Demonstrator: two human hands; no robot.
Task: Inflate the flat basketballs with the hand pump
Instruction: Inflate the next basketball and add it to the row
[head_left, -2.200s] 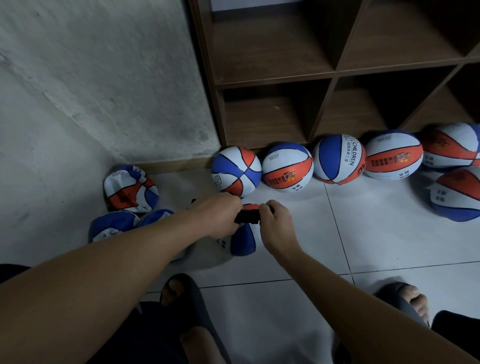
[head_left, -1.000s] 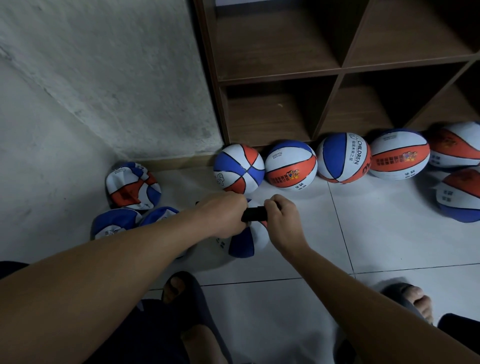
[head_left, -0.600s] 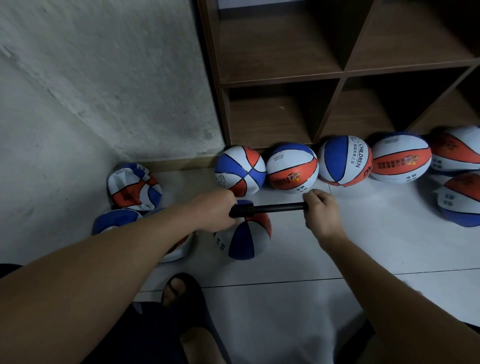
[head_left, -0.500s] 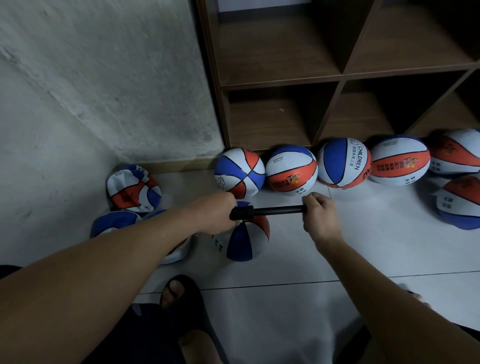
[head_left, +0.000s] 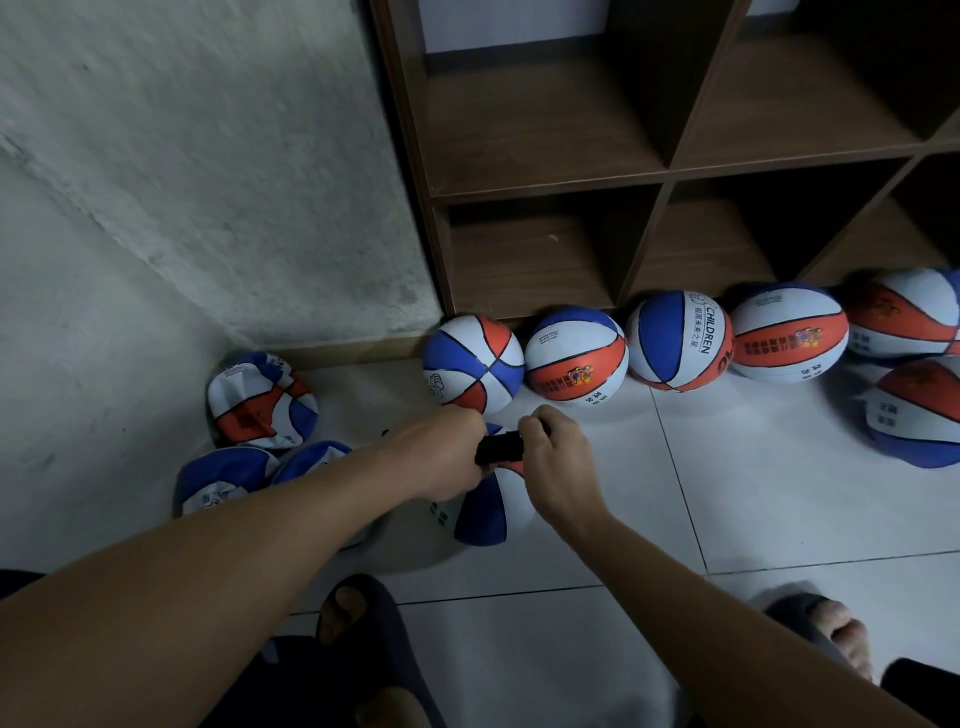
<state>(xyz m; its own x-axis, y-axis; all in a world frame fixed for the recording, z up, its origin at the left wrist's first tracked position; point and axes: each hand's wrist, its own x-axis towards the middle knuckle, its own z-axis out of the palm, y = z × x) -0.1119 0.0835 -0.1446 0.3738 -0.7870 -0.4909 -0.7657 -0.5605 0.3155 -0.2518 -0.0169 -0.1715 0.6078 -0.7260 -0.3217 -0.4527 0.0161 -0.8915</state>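
Both hands grip a black hand pump (head_left: 500, 448) over a basketball (head_left: 480, 512) on the tiled floor (head_left: 779, 493): left hand (head_left: 441, 449), right hand (head_left: 556, 457). Wooden shelf (head_left: 644, 176) cubbies behind hold nothing; inflated balls (head_left: 576, 356) line its base.

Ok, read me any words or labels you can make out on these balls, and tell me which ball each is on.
"CHILDREN": third inflated ball in the row by the shelf, vertical print.
Small characters beside it on that ball: too small to read.
Print on the orange bands of the second ball and fourth ball: blurred.
Print on the flat balls: unreadable.
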